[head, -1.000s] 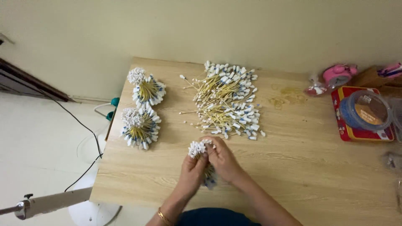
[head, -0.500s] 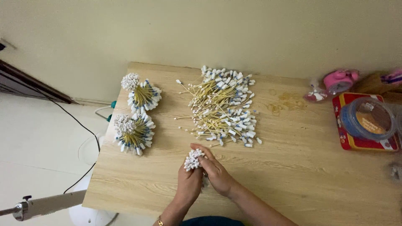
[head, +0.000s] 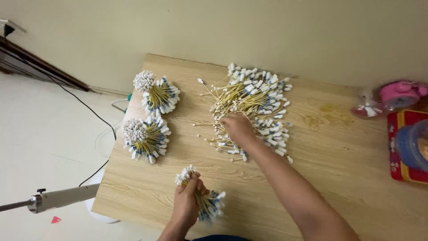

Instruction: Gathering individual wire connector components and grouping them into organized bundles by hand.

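Left hand [head: 187, 206] clenched round small bundle of thin yellow cables with white and blue end caps [head: 204, 204], low on light wooden worktop [head: 339, 178], near front edge. Right hand [head: 237, 127] reaching into loose pile of same yellow capped cables [head: 252, 105]; fingers pressed down among strands (can't tell if anything gripped). Risks: strands tangled, one pull may drag neighbours and scatter pile; left grip slackening would let bundle splay.

Our right fingers [head: 229, 122] rest on the loose fibre-connector pile [head: 252, 105]; two tied bundles [head: 154, 116] lie left, beyond our left fingers' bundle [head: 200, 198].
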